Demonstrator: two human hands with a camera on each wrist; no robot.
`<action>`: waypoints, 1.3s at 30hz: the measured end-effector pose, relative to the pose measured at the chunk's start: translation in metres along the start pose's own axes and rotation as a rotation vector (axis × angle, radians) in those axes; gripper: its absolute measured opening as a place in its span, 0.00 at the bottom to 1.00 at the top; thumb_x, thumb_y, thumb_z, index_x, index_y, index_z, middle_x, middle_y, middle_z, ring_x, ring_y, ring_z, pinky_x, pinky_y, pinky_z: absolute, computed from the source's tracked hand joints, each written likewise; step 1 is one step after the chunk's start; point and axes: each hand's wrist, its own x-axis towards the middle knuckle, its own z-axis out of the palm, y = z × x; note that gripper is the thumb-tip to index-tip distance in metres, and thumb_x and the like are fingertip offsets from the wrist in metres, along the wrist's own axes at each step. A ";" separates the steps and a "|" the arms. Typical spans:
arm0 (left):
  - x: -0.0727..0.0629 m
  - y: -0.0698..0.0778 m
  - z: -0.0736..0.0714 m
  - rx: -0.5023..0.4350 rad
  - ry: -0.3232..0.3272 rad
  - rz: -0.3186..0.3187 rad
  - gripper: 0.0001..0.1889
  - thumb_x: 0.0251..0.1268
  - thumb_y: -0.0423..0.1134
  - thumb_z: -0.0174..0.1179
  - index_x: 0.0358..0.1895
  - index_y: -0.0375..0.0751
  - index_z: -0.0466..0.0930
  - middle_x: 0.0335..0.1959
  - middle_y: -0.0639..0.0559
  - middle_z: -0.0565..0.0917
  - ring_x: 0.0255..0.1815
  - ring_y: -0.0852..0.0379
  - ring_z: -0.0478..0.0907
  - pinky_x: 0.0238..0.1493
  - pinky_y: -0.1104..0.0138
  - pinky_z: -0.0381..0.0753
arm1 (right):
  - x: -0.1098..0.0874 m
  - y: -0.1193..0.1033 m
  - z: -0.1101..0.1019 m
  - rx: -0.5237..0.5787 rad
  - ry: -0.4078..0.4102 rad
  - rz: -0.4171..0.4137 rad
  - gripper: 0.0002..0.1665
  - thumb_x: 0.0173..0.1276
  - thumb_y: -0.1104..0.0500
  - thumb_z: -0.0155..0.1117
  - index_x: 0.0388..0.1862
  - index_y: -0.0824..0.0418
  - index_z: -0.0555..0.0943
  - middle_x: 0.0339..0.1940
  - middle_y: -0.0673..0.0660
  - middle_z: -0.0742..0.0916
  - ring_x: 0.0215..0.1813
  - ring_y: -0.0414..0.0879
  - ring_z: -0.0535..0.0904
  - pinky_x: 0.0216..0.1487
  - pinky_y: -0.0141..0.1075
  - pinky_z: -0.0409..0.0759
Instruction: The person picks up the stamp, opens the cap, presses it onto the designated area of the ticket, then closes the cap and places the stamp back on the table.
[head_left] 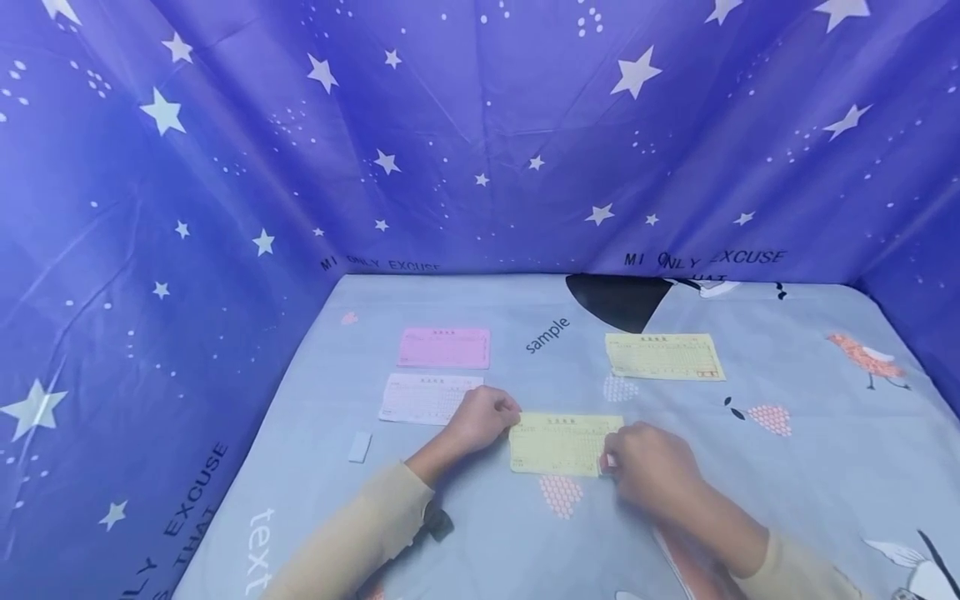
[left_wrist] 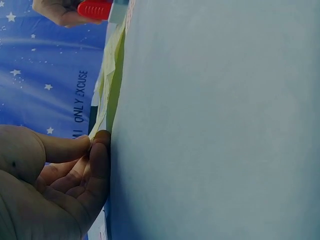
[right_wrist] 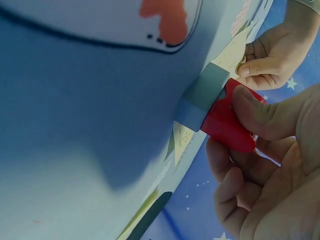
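Note:
On the cloth in front lies a yellow printed slip (head_left: pixel 564 444), its left edge pinched between thumb and fingers of my left hand (head_left: pixel 483 417). My right hand (head_left: pixel 652 467) is at the slip's right end. In the right wrist view it grips the red handle of a stamp (right_wrist: pixel 227 120) with a pale grey-blue block end, which sits over the slip's corner; whether it touches the paper cannot be told. The left wrist view shows the left fingers (left_wrist: pixel 97 150) low against the cloth, with the slip bowed up between the hands.
Behind my left hand lie a pink slip (head_left: pixel 444 347) and a white slip (head_left: pixel 420 397). Another yellow slip (head_left: pixel 663 357), with a small red mark at its lower right, lies at the back right. A small white block (head_left: pixel 359 447) rests at left. Star-patterned curtains (head_left: pixel 480 133) enclose the table.

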 end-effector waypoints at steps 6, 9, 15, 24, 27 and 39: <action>0.002 -0.001 0.008 -0.004 -0.015 0.001 0.03 0.65 0.33 0.64 0.36 0.40 0.87 0.24 0.57 0.83 0.23 0.59 0.79 0.24 0.67 0.79 | -0.006 0.003 -0.001 0.018 -0.023 0.014 0.15 0.45 0.64 0.76 0.22 0.46 0.79 0.21 0.43 0.76 0.27 0.41 0.71 0.27 0.39 0.73; 0.003 -0.001 0.008 0.002 -0.011 0.003 0.03 0.65 0.33 0.64 0.36 0.40 0.87 0.23 0.57 0.83 0.23 0.59 0.79 0.24 0.67 0.79 | -0.007 0.004 -0.001 0.039 -0.006 0.008 0.17 0.44 0.66 0.75 0.22 0.45 0.79 0.21 0.42 0.76 0.27 0.40 0.71 0.27 0.39 0.73; 0.003 -0.001 0.006 0.003 -0.014 0.007 0.03 0.65 0.34 0.64 0.36 0.40 0.87 0.23 0.57 0.83 0.22 0.59 0.78 0.24 0.68 0.78 | -0.006 0.005 0.001 0.046 0.041 -0.005 0.18 0.41 0.68 0.73 0.21 0.45 0.78 0.21 0.42 0.75 0.27 0.40 0.70 0.27 0.38 0.73; 0.005 -0.004 0.003 0.015 -0.009 0.059 0.04 0.65 0.37 0.65 0.35 0.41 0.88 0.26 0.58 0.84 0.25 0.61 0.80 0.30 0.67 0.81 | -0.008 0.002 0.003 0.088 0.072 0.014 0.20 0.38 0.70 0.72 0.22 0.45 0.80 0.24 0.42 0.78 0.30 0.40 0.73 0.31 0.39 0.77; 0.003 -0.007 0.001 0.026 -0.005 0.056 0.05 0.64 0.37 0.65 0.35 0.41 0.88 0.27 0.57 0.85 0.26 0.61 0.80 0.33 0.67 0.81 | -0.009 -0.001 0.006 0.120 0.057 0.028 0.20 0.38 0.70 0.72 0.24 0.44 0.81 0.26 0.42 0.79 0.32 0.40 0.74 0.33 0.39 0.78; 0.002 -0.005 -0.001 0.032 -0.014 0.034 0.04 0.62 0.37 0.67 0.35 0.41 0.88 0.31 0.55 0.86 0.33 0.59 0.82 0.40 0.63 0.83 | -0.013 0.000 0.011 0.138 0.076 0.056 0.19 0.46 0.69 0.74 0.27 0.44 0.82 0.30 0.39 0.81 0.39 0.41 0.76 0.42 0.42 0.80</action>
